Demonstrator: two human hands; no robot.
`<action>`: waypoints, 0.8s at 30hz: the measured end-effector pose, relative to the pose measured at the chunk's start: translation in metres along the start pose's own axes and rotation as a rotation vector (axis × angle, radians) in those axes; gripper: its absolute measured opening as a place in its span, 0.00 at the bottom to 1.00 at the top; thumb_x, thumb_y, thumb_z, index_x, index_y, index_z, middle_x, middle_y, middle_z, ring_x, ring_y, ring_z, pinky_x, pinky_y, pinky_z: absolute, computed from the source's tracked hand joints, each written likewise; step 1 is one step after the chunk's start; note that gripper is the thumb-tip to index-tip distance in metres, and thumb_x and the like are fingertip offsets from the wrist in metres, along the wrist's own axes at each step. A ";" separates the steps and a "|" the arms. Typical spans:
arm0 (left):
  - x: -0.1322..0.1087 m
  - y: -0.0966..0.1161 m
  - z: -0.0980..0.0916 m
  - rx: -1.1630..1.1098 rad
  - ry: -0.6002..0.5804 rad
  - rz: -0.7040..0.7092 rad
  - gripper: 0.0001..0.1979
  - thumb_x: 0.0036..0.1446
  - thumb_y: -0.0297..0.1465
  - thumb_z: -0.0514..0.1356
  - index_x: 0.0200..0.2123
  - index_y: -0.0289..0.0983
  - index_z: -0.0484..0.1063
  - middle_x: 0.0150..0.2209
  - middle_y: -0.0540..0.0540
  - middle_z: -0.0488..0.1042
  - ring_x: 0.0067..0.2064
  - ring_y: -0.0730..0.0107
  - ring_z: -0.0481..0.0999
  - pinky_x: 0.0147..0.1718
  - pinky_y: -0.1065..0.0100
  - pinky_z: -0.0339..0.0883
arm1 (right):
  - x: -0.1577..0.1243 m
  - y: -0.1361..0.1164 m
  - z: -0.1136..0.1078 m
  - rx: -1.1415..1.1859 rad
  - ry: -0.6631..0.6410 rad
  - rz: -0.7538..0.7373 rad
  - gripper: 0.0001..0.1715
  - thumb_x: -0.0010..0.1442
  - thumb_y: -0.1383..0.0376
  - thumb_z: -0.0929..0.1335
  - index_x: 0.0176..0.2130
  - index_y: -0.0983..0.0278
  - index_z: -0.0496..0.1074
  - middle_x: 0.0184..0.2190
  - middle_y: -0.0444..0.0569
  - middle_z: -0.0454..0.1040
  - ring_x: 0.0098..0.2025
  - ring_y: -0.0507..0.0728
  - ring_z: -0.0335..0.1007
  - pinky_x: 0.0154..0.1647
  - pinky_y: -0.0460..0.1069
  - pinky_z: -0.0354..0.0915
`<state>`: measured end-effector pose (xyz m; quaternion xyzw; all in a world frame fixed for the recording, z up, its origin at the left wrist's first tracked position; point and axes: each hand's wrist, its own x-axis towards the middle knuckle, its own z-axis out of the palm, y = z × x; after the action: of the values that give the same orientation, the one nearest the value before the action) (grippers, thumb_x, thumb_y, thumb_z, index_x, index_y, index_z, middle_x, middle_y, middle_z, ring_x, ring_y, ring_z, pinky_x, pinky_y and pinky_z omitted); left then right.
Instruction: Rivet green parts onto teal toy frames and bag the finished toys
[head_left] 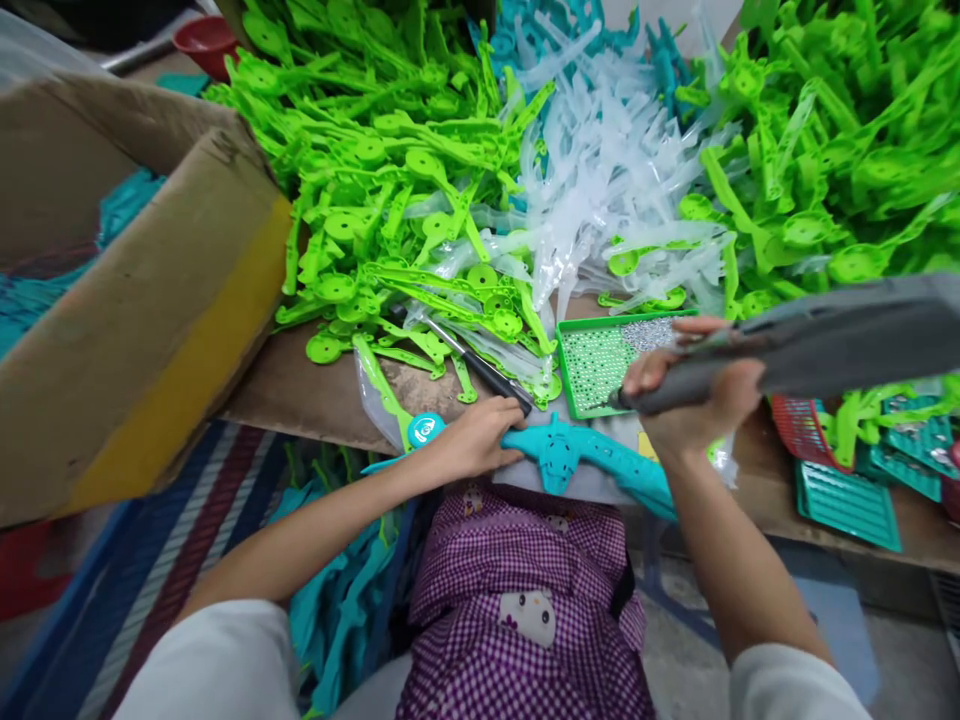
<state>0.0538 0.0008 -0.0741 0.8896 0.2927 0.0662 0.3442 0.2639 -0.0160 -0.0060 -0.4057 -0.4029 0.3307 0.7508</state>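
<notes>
My left hand (480, 437) is closed on the left end of a long teal plastic part (556, 456), which lies at the table's front edge and has a wider middle with small holes. In my right hand (694, 395) is a dark grey electric screwdriver (832, 345), held slanting with its tip to the left. That tip is over a green tray (571, 404), whose perforated plate has small metal screws (660, 332) heaped at its right side. Just beyond my left fingers lies a black-handled hammer (491, 375). A round teal disc (426, 430) sits beside my left wrist.
Bright green plastic parts (375, 150) are piled at the back left and back right (862, 150). Clear plastic pieces (600, 160) lie between them. A cardboard box (180, 260) stands left. At right are a red basket (806, 430) and teal trays (847, 505).
</notes>
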 end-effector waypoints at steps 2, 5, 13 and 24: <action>0.000 0.001 0.000 -0.004 -0.001 0.004 0.09 0.53 0.30 0.64 0.37 0.35 0.69 0.39 0.45 0.71 0.41 0.62 0.71 0.39 0.64 0.64 | -0.014 -0.006 0.006 0.064 -0.091 0.020 0.24 0.50 0.42 0.69 0.34 0.59 0.73 0.13 0.37 0.65 0.12 0.51 0.60 0.12 0.46 0.57; 0.001 0.001 0.000 -0.010 0.002 -0.005 0.09 0.53 0.30 0.65 0.36 0.35 0.69 0.37 0.46 0.71 0.40 0.63 0.70 0.38 0.65 0.63 | -0.030 0.000 0.014 0.116 -0.193 0.081 0.24 0.50 0.43 0.70 0.34 0.60 0.73 0.14 0.38 0.66 0.13 0.51 0.62 0.12 0.46 0.58; 0.002 -0.001 0.003 -0.040 0.025 0.002 0.07 0.53 0.29 0.64 0.35 0.36 0.69 0.36 0.47 0.71 0.39 0.64 0.70 0.37 0.66 0.62 | -0.036 0.021 0.012 0.075 -0.248 0.187 0.24 0.50 0.44 0.70 0.36 0.59 0.71 0.15 0.38 0.65 0.15 0.51 0.63 0.14 0.47 0.61; 0.001 0.004 -0.003 -0.079 0.006 -0.034 0.13 0.52 0.31 0.65 0.40 0.36 0.71 0.39 0.46 0.71 0.42 0.62 0.71 0.41 0.63 0.65 | -0.038 0.020 0.014 0.020 -0.269 0.177 0.30 0.51 0.40 0.66 0.41 0.59 0.71 0.15 0.38 0.60 0.15 0.52 0.63 0.14 0.48 0.61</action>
<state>0.0557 0.0004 -0.0694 0.8701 0.3062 0.0744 0.3791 0.2312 -0.0337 -0.0320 -0.3843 -0.4593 0.4508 0.6619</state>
